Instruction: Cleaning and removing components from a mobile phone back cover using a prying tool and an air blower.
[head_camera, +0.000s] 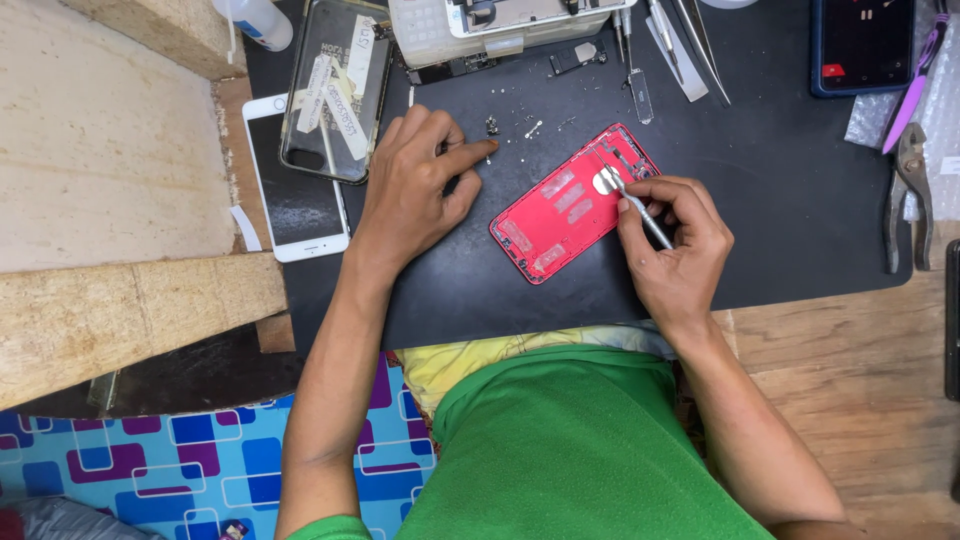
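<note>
The black mat (560, 290) fills the upper middle of the frame. On it, at centre, lies the red phone shell (573, 203), long axis running lower left to upper right, open side up, just beside my right hand (672, 250), the nearer of my 2. That hand pinches metal tweezers (630, 202), tips on the shell's upper end. My left hand (415, 190), at centre-left, holds nothing, forefinger pressing the mat near the tiny screws (510, 125).

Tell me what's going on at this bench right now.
A person in a green shirt is working on an opened red phone shell lying on a black mat. The right hand holds a slim metal tool with its tip inside the shell's upper end. The left hand rests on the mat, its forefinger pointing at tiny loose screws. A white phone, tweezers and pliers lie nearby.
</note>
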